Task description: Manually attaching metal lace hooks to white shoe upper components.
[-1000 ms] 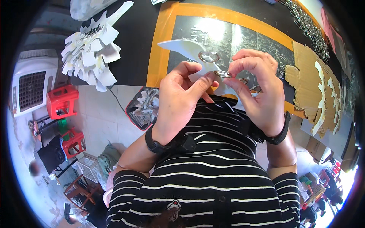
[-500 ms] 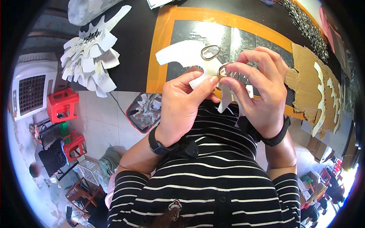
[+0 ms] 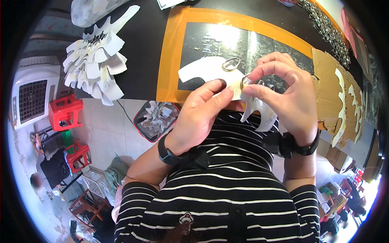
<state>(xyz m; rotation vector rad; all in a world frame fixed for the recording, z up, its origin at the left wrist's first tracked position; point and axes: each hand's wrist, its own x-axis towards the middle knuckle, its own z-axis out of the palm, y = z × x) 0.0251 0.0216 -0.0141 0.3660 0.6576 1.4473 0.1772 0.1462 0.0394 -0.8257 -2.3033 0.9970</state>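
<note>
Both hands meet at frame centre: left hand (image 3: 202, 115) pinches a white card cutout (image 3: 227, 79), right hand (image 3: 283, 95) grips a metal ring (image 3: 246, 81) at its edge. Behind lies an orange-bordered mat (image 3: 174, 52) on the black desk (image 3: 139, 52); white cutouts (image 3: 95, 67) are piled upper left.

Both hands (image 3: 247, 105) raised, fingers pinched
</note>
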